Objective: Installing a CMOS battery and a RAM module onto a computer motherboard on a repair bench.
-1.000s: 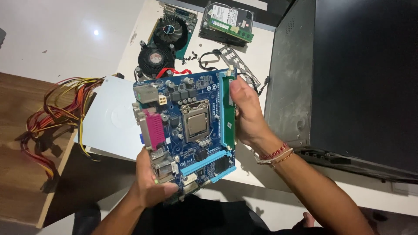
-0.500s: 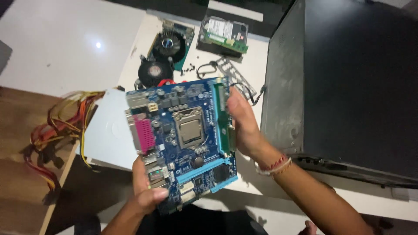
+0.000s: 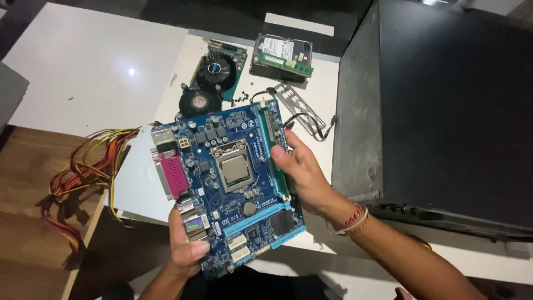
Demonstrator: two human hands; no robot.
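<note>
I hold a blue computer motherboard (image 3: pixel 227 183) with both hands, above the near edge of a white table (image 3: pixel 183 66). My left hand (image 3: pixel 186 247) grips its lower left corner by the rear ports, thumb lying on top. My right hand (image 3: pixel 302 172) holds its right edge beside the memory slots, fingers curled over the board. A processor sits in the socket at the board's middle. A pink connector runs along its left side.
A black computer case (image 3: pixel 444 111) lies on the right. At the back of the table are a round black cooler fan (image 3: pixel 199 102), a graphics card (image 3: pixel 219 69), a hard drive with a green memory stick (image 3: pixel 283 55) and a metal port plate (image 3: pixel 300 108). A power supply (image 3: pixel 133 183) with coloured wires (image 3: pixel 83 166) sits left.
The view has shifted slightly, so the board sits a little lower and more central. Both hands keep their grip on it.
</note>
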